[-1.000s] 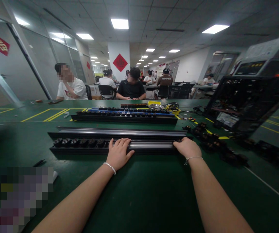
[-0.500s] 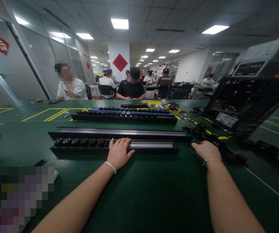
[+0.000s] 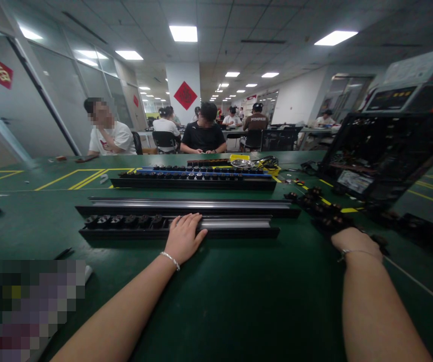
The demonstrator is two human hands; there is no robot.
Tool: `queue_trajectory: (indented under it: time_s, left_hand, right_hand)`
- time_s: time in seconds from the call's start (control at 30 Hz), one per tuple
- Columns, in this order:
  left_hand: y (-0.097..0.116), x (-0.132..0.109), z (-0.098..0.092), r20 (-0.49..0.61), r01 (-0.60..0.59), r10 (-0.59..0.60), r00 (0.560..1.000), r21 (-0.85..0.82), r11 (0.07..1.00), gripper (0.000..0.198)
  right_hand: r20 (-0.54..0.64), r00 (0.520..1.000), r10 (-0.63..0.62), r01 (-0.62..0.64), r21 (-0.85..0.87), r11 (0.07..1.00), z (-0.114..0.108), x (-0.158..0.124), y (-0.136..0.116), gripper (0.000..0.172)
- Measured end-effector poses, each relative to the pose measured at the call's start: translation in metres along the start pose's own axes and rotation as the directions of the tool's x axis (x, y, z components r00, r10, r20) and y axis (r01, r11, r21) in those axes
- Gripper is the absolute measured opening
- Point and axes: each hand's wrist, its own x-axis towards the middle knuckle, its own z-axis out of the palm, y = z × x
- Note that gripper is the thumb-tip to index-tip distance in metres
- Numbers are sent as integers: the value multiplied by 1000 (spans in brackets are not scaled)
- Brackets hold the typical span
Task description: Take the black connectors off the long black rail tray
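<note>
My left hand [image 3: 183, 236] lies flat, fingers stretched out, on a long black rail [image 3: 239, 229] with a silver channel; several black sockets [image 3: 125, 220] sit in the rail's left half. My right hand [image 3: 354, 242] rests at the right on a heap of loose black sockets [image 3: 324, 208]. Its fingers curl down out of sight among them, so what it holds is hidden. A silver bracelet is on each wrist.
A second empty rail [image 3: 186, 205] lies just behind the first, and a filled one with a blue strip [image 3: 193, 178] farther back. A dark angled machine [image 3: 390, 146] stands at the right. Seated people face the far side of the green table [image 3: 239, 301].
My right hand left the rail's right end and moved right and nearer, onto the heap of loose sockets. The left hand stayed on the rail.
</note>
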Motion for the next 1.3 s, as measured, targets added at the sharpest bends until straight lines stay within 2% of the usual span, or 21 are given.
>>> queue_trajectory:
  time_s: [0.03,0.07,0.13,0.2,0.3,0.4,0.5,0.57,0.7,0.8,1.0,1.17,1.3]
  left_hand:
    - [0,0,-1,-2,3,-3,1000,-2,1000,44]
    - [0,1,-1,0,4,-4,1000,-6,1000,43]
    - [-1,3,-4,10,0,0,1000,-11,1000,43]
    - [-2,6,-9,17,3,-3,1000,-3,1000,42]
    - [-7,12,-20,13,70,-72,997,83,994,37]
    - [-17,17,-35,40,200,-214,976,223,954,37]
    - [-32,21,-54,76,320,-366,928,341,884,40]
    - [-43,22,-65,132,380,-461,878,395,836,44]
    - [-59,23,-78,235,451,-574,784,418,788,52]
    - [-63,23,-80,299,455,-587,752,409,791,52]
    - [-65,24,-79,303,443,-582,755,418,793,54]
    - [-66,25,-75,306,431,-565,767,407,805,48]
    - [-66,26,-74,325,445,-567,757,381,811,45]
  right_hand:
    - [11,995,100,-100,-13,995,-4,-6,-7,52]
    - [-30,995,98,-98,-3,995,-8,-13,-15,52]
    - [-115,992,-57,61,29,998,-14,-27,-33,48]
    - [-222,950,-218,236,59,970,-18,-37,-52,40]
    - [-312,850,-425,471,87,878,-16,-52,-81,31]
    - [-284,709,-645,695,126,708,-5,-70,-107,35]
    - [-257,587,-768,809,168,563,11,-89,-127,37]
    - [-229,548,-805,836,146,528,20,-99,-134,39]
    - [-145,564,-813,826,100,555,28,-107,-138,40]
    - [-122,572,-811,820,92,564,26,-107,-138,39]
    - [-118,586,-802,811,79,580,22,-110,-139,39]
    - [-106,585,-804,811,81,580,19,-111,-140,39]
    - [-85,592,-802,806,90,585,18,-111,-140,39]
